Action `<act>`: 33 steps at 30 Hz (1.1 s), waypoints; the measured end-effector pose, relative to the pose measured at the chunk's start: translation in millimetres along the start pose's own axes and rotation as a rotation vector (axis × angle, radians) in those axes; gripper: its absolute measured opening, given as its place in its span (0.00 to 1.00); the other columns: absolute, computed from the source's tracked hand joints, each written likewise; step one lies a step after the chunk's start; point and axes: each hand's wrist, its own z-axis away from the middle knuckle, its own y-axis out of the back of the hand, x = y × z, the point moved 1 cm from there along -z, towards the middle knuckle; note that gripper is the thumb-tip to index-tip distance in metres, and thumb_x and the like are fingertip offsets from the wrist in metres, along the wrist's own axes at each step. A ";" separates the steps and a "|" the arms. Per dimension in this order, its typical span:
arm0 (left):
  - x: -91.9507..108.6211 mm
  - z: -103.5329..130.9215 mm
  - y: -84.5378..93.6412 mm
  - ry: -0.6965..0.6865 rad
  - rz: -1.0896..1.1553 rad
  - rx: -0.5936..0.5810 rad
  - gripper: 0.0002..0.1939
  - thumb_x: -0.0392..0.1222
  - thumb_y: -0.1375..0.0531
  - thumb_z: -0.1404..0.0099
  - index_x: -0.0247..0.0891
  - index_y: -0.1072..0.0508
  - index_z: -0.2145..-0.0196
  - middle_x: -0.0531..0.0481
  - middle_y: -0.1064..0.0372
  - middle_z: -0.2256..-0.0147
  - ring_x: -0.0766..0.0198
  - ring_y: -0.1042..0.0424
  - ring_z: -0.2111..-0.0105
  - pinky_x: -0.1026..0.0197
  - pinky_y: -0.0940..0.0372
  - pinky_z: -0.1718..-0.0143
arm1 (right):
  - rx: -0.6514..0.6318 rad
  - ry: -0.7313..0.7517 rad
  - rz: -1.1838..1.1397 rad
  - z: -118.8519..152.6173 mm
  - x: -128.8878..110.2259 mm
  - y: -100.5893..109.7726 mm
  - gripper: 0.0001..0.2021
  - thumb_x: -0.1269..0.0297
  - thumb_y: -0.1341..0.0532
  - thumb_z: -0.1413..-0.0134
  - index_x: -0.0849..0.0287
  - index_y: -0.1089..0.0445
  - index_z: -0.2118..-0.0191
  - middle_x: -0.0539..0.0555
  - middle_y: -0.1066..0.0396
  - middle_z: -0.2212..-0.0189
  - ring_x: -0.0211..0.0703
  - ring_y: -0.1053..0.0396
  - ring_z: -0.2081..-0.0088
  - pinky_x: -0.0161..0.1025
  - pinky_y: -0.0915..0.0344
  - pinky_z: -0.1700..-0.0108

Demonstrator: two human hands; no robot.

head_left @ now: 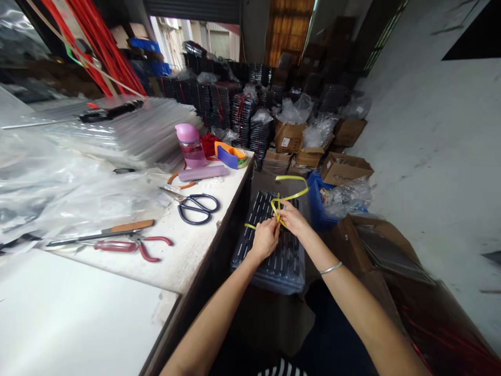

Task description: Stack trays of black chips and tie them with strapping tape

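Note:
A stack of black ridged trays [245,240] in clear plastic stands low beside the workbench. Yellow strapping [291,197] runs across and along its top, and a loose end curls up beyond my hands. My left hand [266,239] rests on the stack, closed on the strap where the bands cross. My right hand [291,216] is closed too, its fingers pinching the yellow strap right beside the left one. The exact spot where the fingers meet the strap is partly hidden.
On the white workbench [195,250] at left lie scissors [198,206], red-handled pliers [146,248], a screwdriver [117,245], a pink bottle [191,146] and a tape dispenser [230,155]. A blue crate [319,206] and cardboard boxes [346,168] stand at right. Bundled black stacks [240,117] fill the back.

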 end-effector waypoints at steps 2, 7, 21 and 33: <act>-0.6 -0.6 0.1 0.001 0.005 -0.003 0.13 0.39 0.54 0.31 0.37 0.31 0.61 0.46 0.30 0.63 0.60 0.31 0.62 0.58 0.43 0.62 | 0.042 0.050 0.078 1.1 0.1 -4.4 0.05 0.68 0.40 0.45 0.64 0.33 0.70 0.47 0.33 0.77 0.35 0.34 0.75 0.35 0.35 0.69; -2.7 -2.3 0.4 0.026 0.023 0.001 0.12 0.37 0.53 0.33 0.36 0.31 0.65 0.46 0.31 0.67 0.60 0.32 0.64 0.59 0.43 0.63 | 0.257 0.271 0.326 29.8 -13.1 -10.7 0.05 0.70 0.40 0.53 0.60 0.32 0.78 0.54 0.35 0.67 0.47 0.37 0.58 0.44 0.40 0.56; -4.8 -4.8 -5.1 -0.002 -0.007 -0.020 0.16 0.41 0.56 0.30 0.37 0.31 0.68 0.46 0.32 0.67 0.61 0.32 0.64 0.60 0.43 0.62 | -0.226 0.632 0.445 252.0 3.9 -68.4 0.13 0.70 0.50 0.39 0.52 0.32 0.54 0.56 0.37 0.66 0.46 0.37 0.63 0.44 0.35 0.60; -5.6 -6.7 -9.7 -0.036 -0.055 -0.005 0.16 0.41 0.56 0.30 0.36 0.32 0.69 0.47 0.32 0.68 0.61 0.32 0.66 0.61 0.44 0.64 | 0.609 0.009 -0.155 212.0 144.6 41.0 0.17 0.61 0.45 0.53 0.60 0.34 0.56 0.51 0.37 0.68 0.32 0.39 0.79 0.32 0.42 0.79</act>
